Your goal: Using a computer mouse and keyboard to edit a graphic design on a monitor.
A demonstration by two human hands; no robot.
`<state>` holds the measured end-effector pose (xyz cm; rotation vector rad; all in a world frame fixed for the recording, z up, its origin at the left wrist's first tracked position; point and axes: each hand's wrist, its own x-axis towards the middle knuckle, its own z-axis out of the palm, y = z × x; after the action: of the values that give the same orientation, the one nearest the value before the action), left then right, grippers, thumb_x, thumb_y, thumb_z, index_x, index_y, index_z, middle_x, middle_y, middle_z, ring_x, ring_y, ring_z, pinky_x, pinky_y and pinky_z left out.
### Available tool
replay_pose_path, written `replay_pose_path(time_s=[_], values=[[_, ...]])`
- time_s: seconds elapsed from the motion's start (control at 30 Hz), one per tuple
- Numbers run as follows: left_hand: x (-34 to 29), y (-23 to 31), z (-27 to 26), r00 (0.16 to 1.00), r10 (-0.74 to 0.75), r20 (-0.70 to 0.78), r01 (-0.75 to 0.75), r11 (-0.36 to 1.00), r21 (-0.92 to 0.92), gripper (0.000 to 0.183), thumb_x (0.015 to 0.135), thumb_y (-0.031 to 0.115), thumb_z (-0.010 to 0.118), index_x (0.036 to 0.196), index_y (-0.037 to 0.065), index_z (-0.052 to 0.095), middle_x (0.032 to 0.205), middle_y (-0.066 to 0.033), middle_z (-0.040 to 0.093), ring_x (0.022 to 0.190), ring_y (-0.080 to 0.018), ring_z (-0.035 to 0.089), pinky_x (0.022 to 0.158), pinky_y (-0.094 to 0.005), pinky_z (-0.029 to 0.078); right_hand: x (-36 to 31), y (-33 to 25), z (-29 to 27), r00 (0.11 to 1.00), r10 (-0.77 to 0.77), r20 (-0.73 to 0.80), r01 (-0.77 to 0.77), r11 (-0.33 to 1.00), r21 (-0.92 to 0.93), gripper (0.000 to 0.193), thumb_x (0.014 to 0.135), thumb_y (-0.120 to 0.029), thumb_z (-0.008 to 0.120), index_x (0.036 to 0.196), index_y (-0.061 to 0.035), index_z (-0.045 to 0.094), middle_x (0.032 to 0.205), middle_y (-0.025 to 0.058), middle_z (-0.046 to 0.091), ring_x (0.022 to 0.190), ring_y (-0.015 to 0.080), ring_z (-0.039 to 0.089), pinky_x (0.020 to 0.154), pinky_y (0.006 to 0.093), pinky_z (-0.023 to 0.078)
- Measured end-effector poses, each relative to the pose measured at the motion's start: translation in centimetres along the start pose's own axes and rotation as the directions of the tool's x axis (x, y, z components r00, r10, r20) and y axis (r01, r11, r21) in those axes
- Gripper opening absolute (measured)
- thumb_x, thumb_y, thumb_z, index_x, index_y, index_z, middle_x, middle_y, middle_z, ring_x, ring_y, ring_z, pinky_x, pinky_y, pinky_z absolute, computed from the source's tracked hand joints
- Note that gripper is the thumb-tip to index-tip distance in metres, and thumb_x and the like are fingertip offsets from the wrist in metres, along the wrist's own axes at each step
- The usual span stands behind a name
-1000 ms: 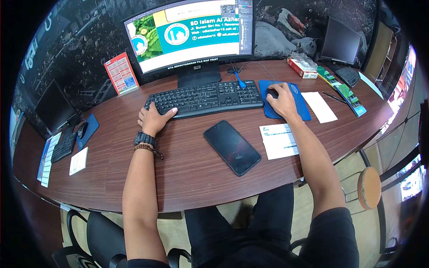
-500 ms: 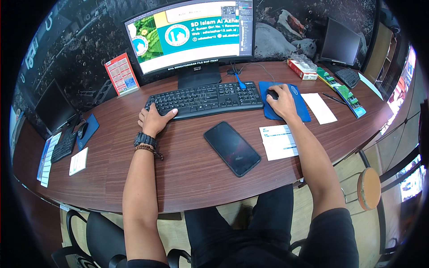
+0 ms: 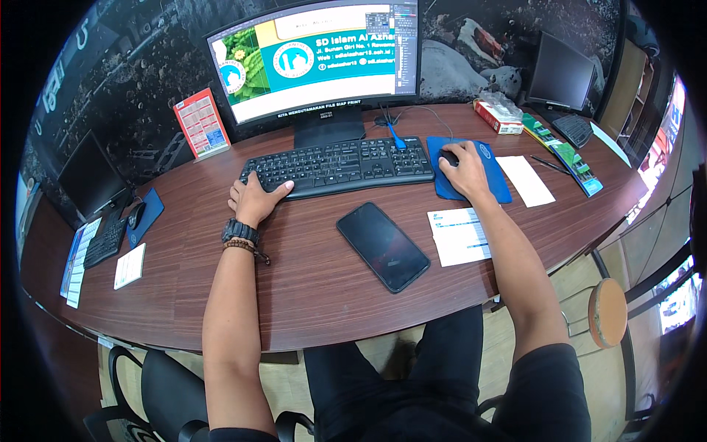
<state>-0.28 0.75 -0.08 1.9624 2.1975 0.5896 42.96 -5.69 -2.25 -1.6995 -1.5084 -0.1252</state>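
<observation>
My left hand (image 3: 254, 200) rests at the left end of a black keyboard (image 3: 339, 167), its fingers apart on the keys and its thumb near the front edge. A dark watch and a beaded bracelet are on that wrist. Under my right hand (image 3: 465, 168) is a black computer mouse (image 3: 448, 157), partly covered by the curled fingers. The mouse sits on a blue mouse pad (image 3: 496, 179). Behind the keyboard stands a curved monitor (image 3: 317, 62) showing a green and white design with a round logo. Nearer me lies a black smartphone (image 3: 383, 247), screen up.
Printed paper (image 3: 458, 236) lies beside my right forearm; a white sheet (image 3: 525, 181) and a pen (image 3: 550, 164) are further right. A red-and-white box (image 3: 500, 118) stands behind them. Other monitors stand at both ends of the wooden desk (image 3: 309, 309). A red desk calendar (image 3: 201, 124) leans upright at left.
</observation>
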Motion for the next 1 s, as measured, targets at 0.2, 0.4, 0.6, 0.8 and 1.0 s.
replay_pose_path(time_s=[0.2,0.4,0.6,0.8,1.0], values=[[-0.07,-0.08,-0.01,1.000,0.003,-0.012,-0.003,1.000,0.000,0.115,0.071,0.078,0.071,0.150,0.001,0.039,0.147,-0.0326,0.036,0.141,-0.0479,0.028,0.115,-0.0579,0.023,-0.01,-0.31,-0.18,1.000,-0.012,-0.002,0.012,1.000,0.009,0.035,0.081,-0.024,0.069,0.111,-0.0064,0.072,0.119,0.0179,0.061,0.108,0.0382,0.063,0.096,0.0446,0.051],[-0.36,0.29,-0.42,1.000,-0.012,0.004,0.012,0.999,0.045,0.115,0.072,0.079,0.069,0.152,0.002,0.037,0.148,-0.0305,0.037,0.142,-0.0454,0.030,0.115,-0.0550,0.027,-0.12,-0.57,-0.31,1.000,-0.010,-0.002,0.010,1.000,0.002,0.034,0.080,-0.023,0.069,0.110,-0.0062,0.073,0.117,0.0177,0.061,0.107,0.0374,0.064,0.095,0.0439,0.051],[-0.23,0.13,-0.14,1.000,0.004,-0.001,-0.004,1.000,0.012,0.115,0.072,0.078,0.071,0.151,0.001,0.038,0.147,-0.0317,0.037,0.142,-0.0464,0.029,0.115,-0.0562,0.025,-0.03,0.03,-0.15,0.999,-0.027,-0.025,0.027,1.000,0.009,0.034,0.080,-0.023,0.069,0.109,-0.0057,0.073,0.117,0.0179,0.062,0.107,0.0374,0.064,0.095,0.0441,0.051],[-0.10,-0.06,0.05,1.000,0.002,-0.012,-0.002,1.000,-0.001,0.115,0.071,0.078,0.072,0.150,0.001,0.039,0.146,-0.0323,0.037,0.141,-0.0475,0.029,0.115,-0.0578,0.023,-0.14,-0.53,-0.29,1.000,0.000,-0.006,0.000,1.000,-0.010,0.035,0.080,-0.023,0.069,0.109,-0.0056,0.072,0.119,0.0179,0.061,0.108,0.0377,0.063,0.097,0.0439,0.051],[-0.06,-0.09,-0.01,1.000,0.007,-0.001,-0.007,1.000,0.000,0.115,0.071,0.078,0.071,0.150,0.001,0.039,0.147,-0.0323,0.037,0.141,-0.0475,0.029,0.115,-0.0584,0.023,-0.23,-0.68,-0.46,1.000,0.001,0.009,-0.001,1.000,-0.024,0.037,0.082,-0.025,0.067,0.114,-0.0056,0.070,0.118,0.0166,0.060,0.111,0.0357,0.061,0.098,0.0423,0.049]])
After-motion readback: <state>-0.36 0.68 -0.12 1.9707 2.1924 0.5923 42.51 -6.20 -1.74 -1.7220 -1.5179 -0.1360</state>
